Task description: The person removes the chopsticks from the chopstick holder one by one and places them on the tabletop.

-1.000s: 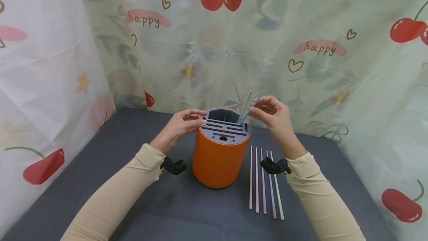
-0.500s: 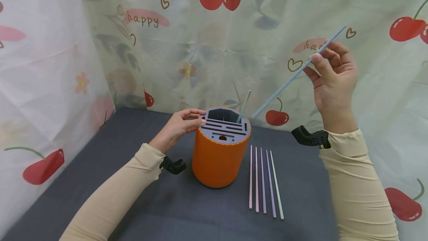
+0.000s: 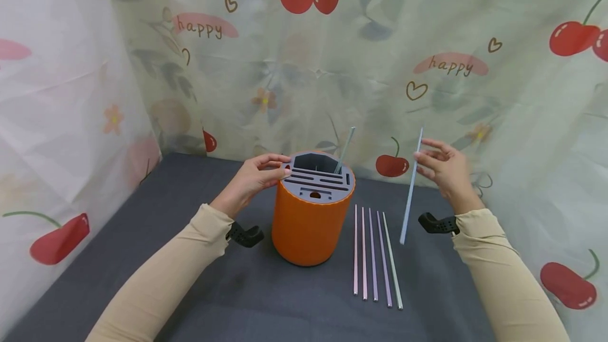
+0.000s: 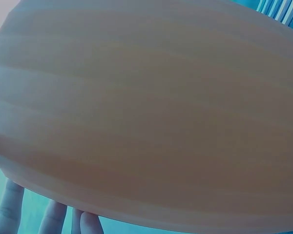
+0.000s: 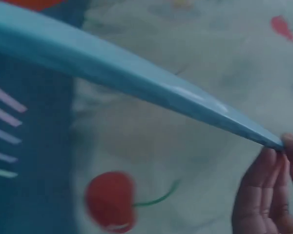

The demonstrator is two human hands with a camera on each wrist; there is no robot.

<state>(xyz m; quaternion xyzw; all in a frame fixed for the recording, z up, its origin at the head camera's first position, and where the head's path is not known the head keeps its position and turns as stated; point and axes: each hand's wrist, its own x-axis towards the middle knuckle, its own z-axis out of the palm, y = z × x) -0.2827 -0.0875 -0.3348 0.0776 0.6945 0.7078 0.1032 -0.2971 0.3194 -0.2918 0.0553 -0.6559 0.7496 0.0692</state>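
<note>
In the head view my right hand [image 3: 446,170] pinches a light blue chopstick [image 3: 410,199] near its upper end, thumb against fingertips. The chopstick slants downward, its lower end over the dark table beside the row of chopsticks. In the right wrist view the chopstick [image 5: 151,85] runs across the picture to my fingertips. My left hand [image 3: 254,181] holds the left rim of an orange knife block [image 3: 306,231] with a grey slotted top. A pale green chopstick [image 3: 347,144] leans out of its large back compartment. The block fills most of the left wrist view, fingers showing past its edge.
Several pink, purple and pale green chopsticks [image 3: 373,255] lie side by side on the dark grey table [image 3: 228,292], right of the block. A cherry-print curtain [image 3: 266,51] encloses the back and both sides.
My right hand has drawn the blue chopstick out of the block, swung it up to the right, then lowered it and tilted it steeper. My left hand has stayed at the rim.
</note>
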